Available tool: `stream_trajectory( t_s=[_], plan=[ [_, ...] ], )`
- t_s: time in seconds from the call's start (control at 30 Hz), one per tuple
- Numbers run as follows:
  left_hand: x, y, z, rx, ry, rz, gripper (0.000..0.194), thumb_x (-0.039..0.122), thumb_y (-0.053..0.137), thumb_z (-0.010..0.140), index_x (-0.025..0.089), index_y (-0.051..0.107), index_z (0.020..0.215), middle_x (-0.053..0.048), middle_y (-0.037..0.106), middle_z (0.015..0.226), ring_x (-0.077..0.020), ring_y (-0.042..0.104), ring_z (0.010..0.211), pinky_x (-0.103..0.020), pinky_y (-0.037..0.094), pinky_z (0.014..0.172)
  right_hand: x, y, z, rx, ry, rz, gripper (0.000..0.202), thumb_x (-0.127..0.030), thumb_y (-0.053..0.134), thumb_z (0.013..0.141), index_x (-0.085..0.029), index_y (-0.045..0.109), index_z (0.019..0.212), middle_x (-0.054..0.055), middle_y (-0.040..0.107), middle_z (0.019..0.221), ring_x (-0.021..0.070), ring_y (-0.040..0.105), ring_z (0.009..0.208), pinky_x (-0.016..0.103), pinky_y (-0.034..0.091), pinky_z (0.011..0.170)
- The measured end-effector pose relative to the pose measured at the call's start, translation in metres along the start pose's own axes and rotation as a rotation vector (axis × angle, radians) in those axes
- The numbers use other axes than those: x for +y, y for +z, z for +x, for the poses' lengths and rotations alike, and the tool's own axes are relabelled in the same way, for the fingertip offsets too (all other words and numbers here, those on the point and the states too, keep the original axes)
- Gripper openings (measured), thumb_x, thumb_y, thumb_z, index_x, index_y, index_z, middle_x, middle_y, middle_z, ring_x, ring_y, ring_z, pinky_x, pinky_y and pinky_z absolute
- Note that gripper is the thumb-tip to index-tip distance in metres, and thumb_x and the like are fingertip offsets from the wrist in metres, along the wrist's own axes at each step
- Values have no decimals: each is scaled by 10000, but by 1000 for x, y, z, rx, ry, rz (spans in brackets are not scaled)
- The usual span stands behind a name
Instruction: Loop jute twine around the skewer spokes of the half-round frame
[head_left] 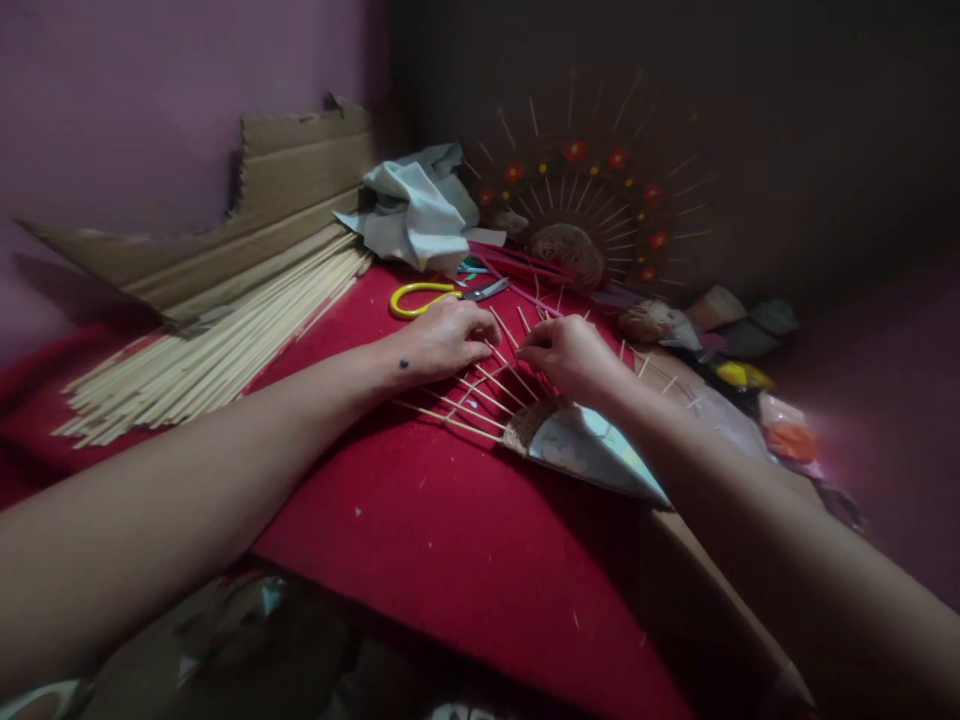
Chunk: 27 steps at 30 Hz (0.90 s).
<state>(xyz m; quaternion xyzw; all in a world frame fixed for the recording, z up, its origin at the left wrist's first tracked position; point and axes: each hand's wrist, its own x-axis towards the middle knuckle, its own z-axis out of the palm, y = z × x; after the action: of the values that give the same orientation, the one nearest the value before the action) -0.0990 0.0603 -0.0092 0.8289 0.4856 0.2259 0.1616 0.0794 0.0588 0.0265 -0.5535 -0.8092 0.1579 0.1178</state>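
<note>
A fan-shaped piece of thin wooden sticks [480, 411] lies on the red cloth [450, 520]. Its sticks spread from a half-round base edged in twine [525, 428], with a pale flower-printed face [592, 445]. Thin thread crosses several sticks in a curve. My left hand [450, 338] is closed at the left side of the fan, thumb and forefinger at the end of one stick. Above the base, my right hand [570, 358] is pinched among the upper sticks; what lies between its fingertips is hidden. Yellow-handled scissors [424, 298] lie just behind my left hand.
A bundle of loose sticks [225, 350] lies at left before torn cardboard [300, 180]. Crumpled pale cloth [416, 210] sits at the back. Behind it stands a round stick ornament with red flowers [574, 152]. Rolls and small packets, one orange [791, 440], line the right side.
</note>
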Motion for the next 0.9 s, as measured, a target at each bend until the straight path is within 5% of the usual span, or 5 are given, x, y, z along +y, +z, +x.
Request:
stream_trajectory(
  t_s=[0.43, 0.9],
  plan=[
    [7, 14, 7, -68, 69, 188, 274, 154, 459, 862, 167, 706, 980, -82, 650, 956, -210, 455, 891, -356, 335, 839, 8, 19, 5, 77, -68, -143, 178, -205, 550, 837, -157, 718, 866, 112, 716, 868, 203, 619, 814, 284, 383, 665],
    [5, 9, 6, -65, 96, 176, 272, 162, 465, 839, 143, 722, 926, -80, 679, 893, -195, 523, 887, -348, 358, 860, 10, 24, 5, 91, -56, -118, 181, -230, 542, 832, -176, 713, 860, 96, 707, 843, 207, 610, 812, 301, 384, 671]
  ],
)
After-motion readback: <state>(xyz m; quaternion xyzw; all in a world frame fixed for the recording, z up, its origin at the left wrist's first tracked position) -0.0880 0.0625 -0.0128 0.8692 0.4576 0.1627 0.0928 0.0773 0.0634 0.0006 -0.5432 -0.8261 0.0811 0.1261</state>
